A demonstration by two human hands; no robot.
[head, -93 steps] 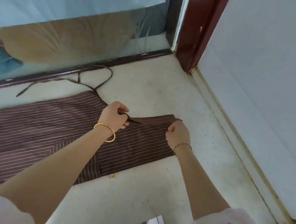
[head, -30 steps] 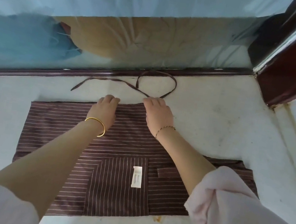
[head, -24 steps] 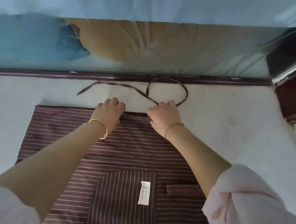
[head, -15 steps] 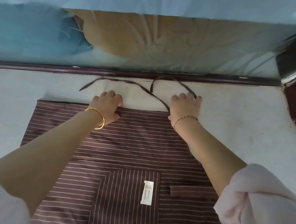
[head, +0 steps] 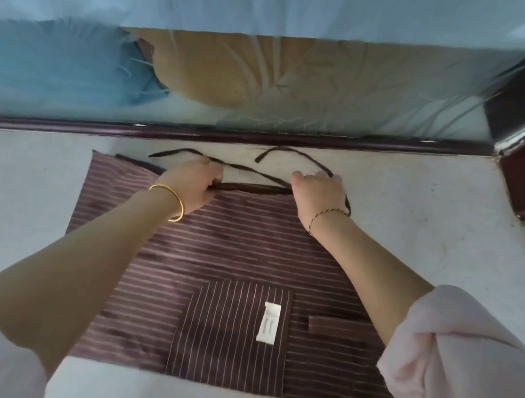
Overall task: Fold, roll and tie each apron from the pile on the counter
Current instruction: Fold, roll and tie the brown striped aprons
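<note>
On the white desk (head: pixel 422 224), brown striped apron (head: pixel 245 258) lies flat, near edge just short of the desk front. Left grip (head: pixel 189 184) is curled round the apron's far hem, holding it. Right grip (head: pixel 318 195) is curled over the same hem further right, holding it too; fingertips hidden. Hem is lifted into a thin dark fold between the two. Ties (head: pixel 245 168) lie looped on the desk beyond the hem, near the dark window rail (head: pixel 93 130). White label (head: pixel 270 322) faces up on the pocket panel
</note>
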